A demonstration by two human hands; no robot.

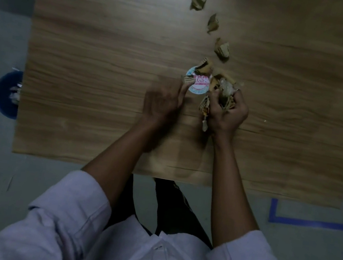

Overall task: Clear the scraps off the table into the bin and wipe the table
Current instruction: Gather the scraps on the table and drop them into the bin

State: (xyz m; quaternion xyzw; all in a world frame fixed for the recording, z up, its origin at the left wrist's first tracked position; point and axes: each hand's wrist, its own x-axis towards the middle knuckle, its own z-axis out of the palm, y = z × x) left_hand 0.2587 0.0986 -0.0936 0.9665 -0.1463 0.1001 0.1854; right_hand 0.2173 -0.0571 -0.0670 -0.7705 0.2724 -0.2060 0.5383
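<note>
Pale sleeves [66,210]; right hand [227,114] fisted round scraps [220,88], left hand [161,101] straight-fingered at round label [198,86].

Blue floor tape [318,223] (right side)

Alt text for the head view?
The person's right hand grips a bundle of crumpled brown paper scraps on the wooden table, while the left hand reaches toward a round white-and-pink label. Three loose brown scraps lie beyond.

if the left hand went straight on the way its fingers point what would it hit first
The left hand points up and right, so most likely the round pink and blue label just past its fingertips. Blur hides whether they touch.
</note>
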